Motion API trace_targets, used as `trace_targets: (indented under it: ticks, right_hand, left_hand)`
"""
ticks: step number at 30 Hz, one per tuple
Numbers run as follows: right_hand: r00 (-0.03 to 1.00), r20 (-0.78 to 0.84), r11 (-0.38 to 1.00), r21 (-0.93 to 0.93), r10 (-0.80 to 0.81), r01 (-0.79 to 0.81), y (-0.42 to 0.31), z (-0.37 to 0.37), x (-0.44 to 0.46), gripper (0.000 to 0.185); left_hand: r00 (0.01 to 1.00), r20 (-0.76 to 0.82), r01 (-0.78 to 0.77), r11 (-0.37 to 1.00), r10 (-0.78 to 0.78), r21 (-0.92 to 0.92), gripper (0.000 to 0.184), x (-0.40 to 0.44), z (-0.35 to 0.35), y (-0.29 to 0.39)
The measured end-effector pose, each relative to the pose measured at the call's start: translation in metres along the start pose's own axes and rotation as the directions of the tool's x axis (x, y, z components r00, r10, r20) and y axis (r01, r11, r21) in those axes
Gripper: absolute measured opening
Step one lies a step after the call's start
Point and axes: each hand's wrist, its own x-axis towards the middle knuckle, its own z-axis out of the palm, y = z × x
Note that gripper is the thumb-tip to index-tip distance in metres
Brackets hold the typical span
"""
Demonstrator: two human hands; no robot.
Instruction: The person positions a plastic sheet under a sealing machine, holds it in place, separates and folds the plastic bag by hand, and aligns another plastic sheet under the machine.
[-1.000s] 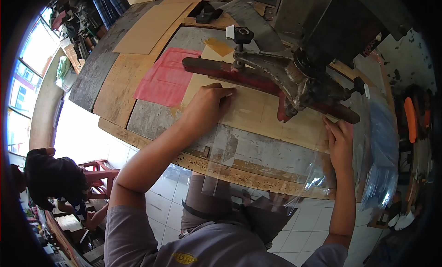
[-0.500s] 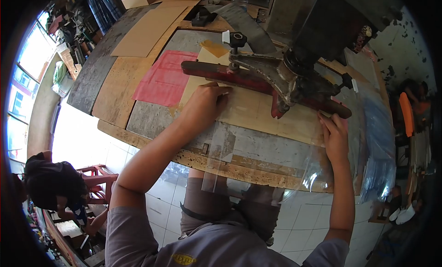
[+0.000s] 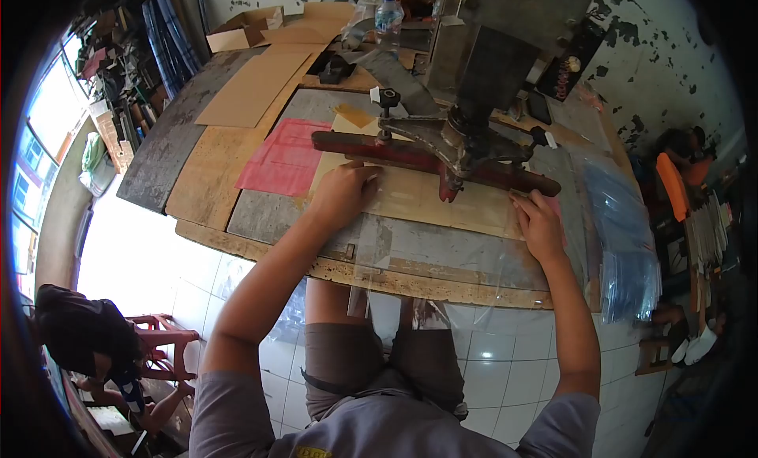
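A clear plastic sheet (image 3: 373,249) lies on the worktable and hangs over its front edge. My left hand (image 3: 341,196) is closed on its left side, fingers bent just below the press's dark red bar (image 3: 410,158). At the bar's right end, my right hand (image 3: 540,225) pinches the sheet's other side between thumb and fingers. Beneath the plastic lies a cream-coloured board (image 3: 442,205), with a pink sheet (image 3: 276,158) left of it. The bar sits just beyond my fingertips; whether it touches the plastic I cannot tell.
The press column (image 3: 493,71) rises behind the bar. Stacked clear plastic sheets (image 3: 624,237) lie at the table's right edge. Cardboard (image 3: 253,87) and a water bottle (image 3: 388,22) are farther back. One person (image 3: 87,332) sits low at left; another (image 3: 683,154) is at right.
My view has tilted up, showing more of the press and the wall behind. Both hands keep hold of the plastic sheet by the bar, with little visible movement along it.
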Motion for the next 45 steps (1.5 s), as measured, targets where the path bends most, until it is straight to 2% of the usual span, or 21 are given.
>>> trace_targets:
  ticks: [5,7,8,10,16,18,19,22,25,28,31,45]
  right_hand:
    - [0.997,0.072,0.998,-0.046,-0.040,0.043,-0.004,-0.010,0.000,0.028]
    - [0.984,0.101,0.980,-0.124,-0.145,0.157,-0.002,-0.013,0.000,0.030]
    - [0.974,0.119,0.963,-0.164,-0.194,0.212,-0.002,-0.014,-0.001,0.031]
    - [0.979,0.111,0.972,-0.141,-0.173,0.188,-0.005,-0.011,-0.012,0.031]
    - [0.996,0.093,0.999,-0.037,0.012,-0.008,-0.046,-0.021,-0.069,0.036]
    - [0.990,0.118,0.997,-0.012,0.081,-0.080,-0.069,-0.026,-0.093,0.045]
    - [0.991,0.081,0.994,-0.014,0.111,-0.110,-0.079,-0.023,-0.104,0.045]
    - [0.983,-0.020,0.982,-0.047,0.183,-0.184,-0.103,-0.007,-0.136,0.047]
    - [0.979,-0.141,0.986,-0.057,0.148,-0.157,-0.106,0.000,-0.143,0.045]
    - [0.965,-0.206,0.986,-0.021,0.160,-0.167,-0.105,0.006,-0.142,0.043]
    - [0.956,-0.247,0.987,0.007,0.158,-0.161,-0.105,0.007,-0.142,0.040]
    - [0.937,-0.269,0.975,0.061,0.221,-0.213,-0.112,0.004,-0.137,0.036]
  left_hand:
    - [0.995,-0.031,-0.088,0.992,0.091,0.094,0.026,-0.009,0.000,-0.005]
    - [0.985,-0.076,-0.150,0.984,0.157,0.095,0.025,-0.011,0.002,-0.005]
    - [0.986,-0.041,-0.158,0.981,0.164,0.114,0.024,-0.012,0.002,-0.006]
    - [0.985,0.026,-0.174,0.973,0.172,0.152,0.024,-0.013,-0.002,-0.002]
    - [0.967,-0.042,-0.245,0.965,0.249,0.089,0.023,-0.031,-0.011,0.004]
    - [0.972,-0.058,-0.221,0.971,0.227,0.089,0.026,-0.043,-0.010,0.007]
    - [0.974,-0.066,-0.210,0.974,0.216,0.090,0.028,-0.049,-0.011,0.008]
    - [0.985,-0.075,-0.161,0.984,0.155,-0.073,0.031,-0.072,-0.014,0.012]
    - [0.999,0.029,-0.026,0.966,0.034,-0.256,0.035,-0.092,-0.021,0.017]
    - [0.998,-0.009,-0.063,0.995,0.063,-0.074,0.041,-0.110,-0.025,0.031]
    - [0.994,-0.070,-0.079,0.997,0.081,0.028,0.046,-0.118,-0.022,0.039]
    - [0.995,-0.102,-0.022,0.999,0.019,-0.028,0.045,-0.121,-0.025,0.045]
